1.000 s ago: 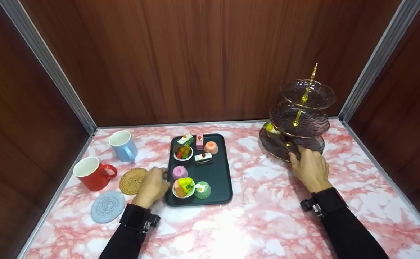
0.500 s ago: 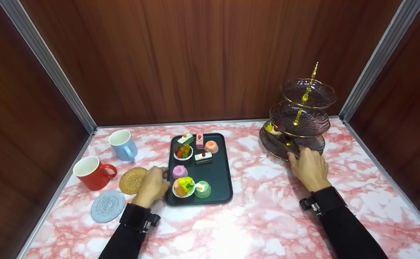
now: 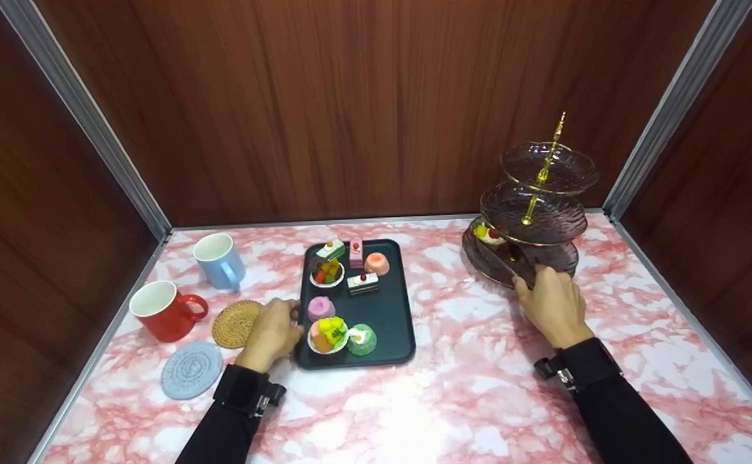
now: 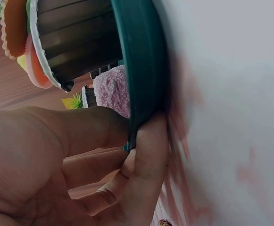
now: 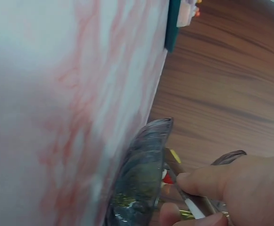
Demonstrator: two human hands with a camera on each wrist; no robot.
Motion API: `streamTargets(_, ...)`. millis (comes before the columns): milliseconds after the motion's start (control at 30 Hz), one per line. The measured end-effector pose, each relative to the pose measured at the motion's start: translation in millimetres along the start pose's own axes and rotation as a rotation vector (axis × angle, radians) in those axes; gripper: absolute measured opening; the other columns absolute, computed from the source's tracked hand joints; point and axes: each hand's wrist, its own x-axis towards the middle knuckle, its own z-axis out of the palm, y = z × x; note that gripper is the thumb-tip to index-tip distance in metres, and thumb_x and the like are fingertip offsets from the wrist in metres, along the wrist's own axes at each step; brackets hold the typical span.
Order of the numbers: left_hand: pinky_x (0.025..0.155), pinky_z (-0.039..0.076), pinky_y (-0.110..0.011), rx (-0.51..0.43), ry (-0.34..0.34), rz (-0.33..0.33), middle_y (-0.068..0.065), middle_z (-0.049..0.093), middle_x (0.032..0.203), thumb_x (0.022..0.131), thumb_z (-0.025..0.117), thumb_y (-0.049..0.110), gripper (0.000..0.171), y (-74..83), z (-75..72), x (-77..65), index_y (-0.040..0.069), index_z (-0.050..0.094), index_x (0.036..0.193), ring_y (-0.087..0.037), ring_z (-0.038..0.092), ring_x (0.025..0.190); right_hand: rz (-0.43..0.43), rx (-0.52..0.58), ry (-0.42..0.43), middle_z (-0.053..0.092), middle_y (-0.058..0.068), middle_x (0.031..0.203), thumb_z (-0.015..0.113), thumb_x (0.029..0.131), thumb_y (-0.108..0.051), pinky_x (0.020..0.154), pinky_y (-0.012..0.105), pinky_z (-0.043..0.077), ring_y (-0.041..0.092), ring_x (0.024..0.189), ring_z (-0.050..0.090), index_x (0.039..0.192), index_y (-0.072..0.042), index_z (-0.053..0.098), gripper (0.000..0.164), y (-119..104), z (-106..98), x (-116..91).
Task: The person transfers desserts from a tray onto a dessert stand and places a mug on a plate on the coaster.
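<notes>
In the head view my left hand (image 3: 274, 332) grips the left rim of a dark green tray (image 3: 392, 322); the left wrist view shows the thumb above the rim and a finger beneath it. Toy cakes sit on the tray, including a fruit cup (image 3: 328, 335), a green pudding (image 3: 362, 340) and a cherry-topped cake slice (image 3: 363, 283). My right hand (image 3: 553, 306) holds slim metal tongs (image 5: 200, 203) over the bottom plate of a three-tier glass stand (image 3: 533, 216). A small tart (image 3: 488, 234) with yellow and red topping lies on that plate by the tongs' far end.
At the left stand a red mug (image 3: 168, 312) and a light blue mug (image 3: 220, 263). A woven tan coaster (image 3: 235, 323) and a grey-blue coaster (image 3: 191, 370) lie near them. Wooden walls (image 3: 376, 116) enclose the marbled tabletop (image 3: 453, 399) at back and sides.
The tart shows slightly lower on the bottom plate, and the tongs' arms look a little farther apart. My left hand and the tray have stayed put.
</notes>
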Motion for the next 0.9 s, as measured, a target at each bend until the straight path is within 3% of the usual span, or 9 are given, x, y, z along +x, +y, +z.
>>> streamTargets(300,0.080,0.047,-0.037,-0.001,-0.009,-0.008,-0.009,0.063,0.090,0.071,0.069,0.010,0.046,0.1,-0.5,-0.9,0.005,0.064,0.116,-0.022,0.055,0.082,-0.008,0.009,-0.016,0.064,0.029,0.083,0.064,0.080,-0.040,0.049,0.055,0.038,0.047,0.069,0.060,0.085,-0.005,0.064,0.036,-7,-13,-7)
streamTargets(500,0.080,0.046,-0.037,0.013,0.014,0.025,-0.009,0.063,0.089,0.070,0.067,0.008,0.043,0.0,0.1,-1.1,0.004,0.065,0.113,-0.022,0.054,0.081,-0.034,0.008,-0.007,0.063,0.025,0.074,0.065,0.080,-0.037,0.045,0.053,0.037,0.045,0.063,0.059,0.075,-0.007,0.061,0.030,-11,-18,-10)
streamTargets(900,0.081,0.047,-0.037,-0.010,0.007,0.007,-0.009,0.064,0.091,0.070,0.068,0.007,0.045,0.6,-0.3,-1.5,0.005,0.064,0.114,-0.022,0.055,0.082,-0.037,0.023,-0.006,0.064,0.027,0.077,0.063,0.081,-0.036,0.047,0.055,0.038,0.047,0.066,0.060,0.081,-0.007,0.062,0.028,-18,-25,-13)
